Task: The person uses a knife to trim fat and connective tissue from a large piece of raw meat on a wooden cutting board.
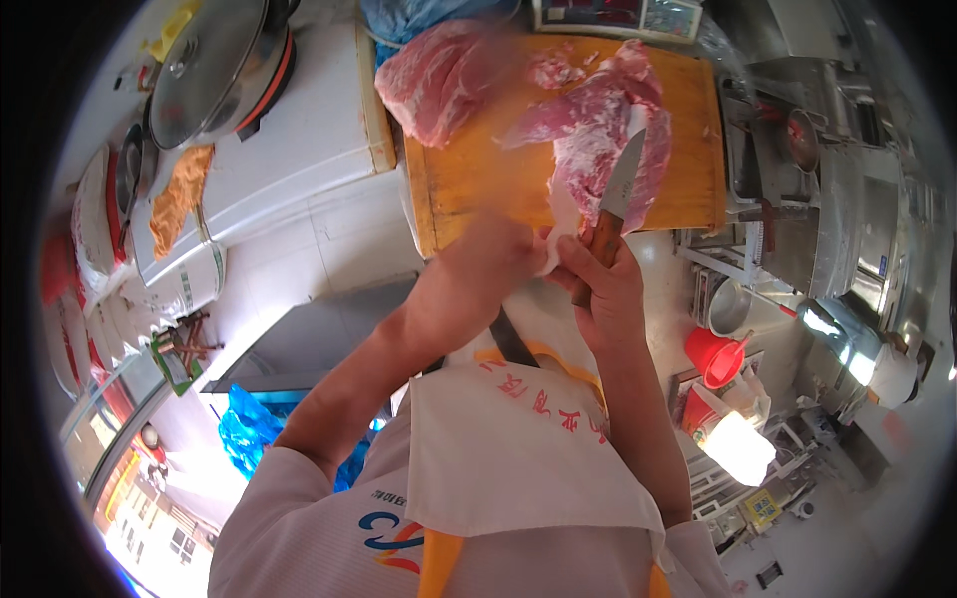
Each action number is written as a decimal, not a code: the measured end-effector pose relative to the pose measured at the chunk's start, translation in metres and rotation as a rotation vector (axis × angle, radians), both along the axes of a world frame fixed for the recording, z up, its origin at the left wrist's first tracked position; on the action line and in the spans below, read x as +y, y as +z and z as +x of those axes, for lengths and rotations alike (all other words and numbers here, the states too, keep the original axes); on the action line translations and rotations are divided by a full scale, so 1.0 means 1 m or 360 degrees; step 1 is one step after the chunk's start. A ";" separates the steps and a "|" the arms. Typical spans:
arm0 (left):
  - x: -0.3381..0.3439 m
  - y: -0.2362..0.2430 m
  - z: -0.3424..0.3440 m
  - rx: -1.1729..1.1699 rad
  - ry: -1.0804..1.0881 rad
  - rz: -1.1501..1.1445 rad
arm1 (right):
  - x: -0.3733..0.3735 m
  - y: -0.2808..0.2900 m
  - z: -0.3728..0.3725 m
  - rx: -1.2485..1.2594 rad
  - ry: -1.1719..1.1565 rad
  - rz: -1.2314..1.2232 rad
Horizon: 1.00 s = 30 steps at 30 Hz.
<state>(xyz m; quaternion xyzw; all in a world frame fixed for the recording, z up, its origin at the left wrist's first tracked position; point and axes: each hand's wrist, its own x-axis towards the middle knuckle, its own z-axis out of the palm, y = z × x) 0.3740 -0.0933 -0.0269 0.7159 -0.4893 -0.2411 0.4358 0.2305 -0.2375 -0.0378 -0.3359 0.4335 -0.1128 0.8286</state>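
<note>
A large piece of raw pink meat (588, 149) with white fat lies on the wooden cutting board (478, 189). From its near edge a pale strip of fat (564, 214) hangs down to my hands. My left hand (483, 254) is closed, its fingers pinching that strip's lower end. My right hand (613, 294) is wrapped around the wooden handle of a knife (625, 174), and its thumb lies close to the strip. The blade points away from me, over the right side of the meat. A blurred smear hides part of the board's middle.
Another chunk of raw meat (434, 85) sits at the board's far left, with small scraps (553, 70) between. A scale (618, 15) stands behind. On the left a white counter (299, 120) holds a lidded pan (204, 75). A red bucket (713, 359) is low on the right.
</note>
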 end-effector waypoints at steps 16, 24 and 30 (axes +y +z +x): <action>-0.119 0.026 -0.043 0.2100 0.0348 -0.0187 | -0.127 -0.002 -0.061 -0.0545 -0.0188 -0.0129; -0.225 0.026 -0.080 0.2066 0.0461 -0.0223 | -0.224 -0.005 -0.086 -0.0487 -0.0044 -0.0121; -0.285 0.024 -0.099 0.2150 0.0600 -0.0268 | -0.260 -0.008 -0.106 -0.0285 -0.0070 -0.0112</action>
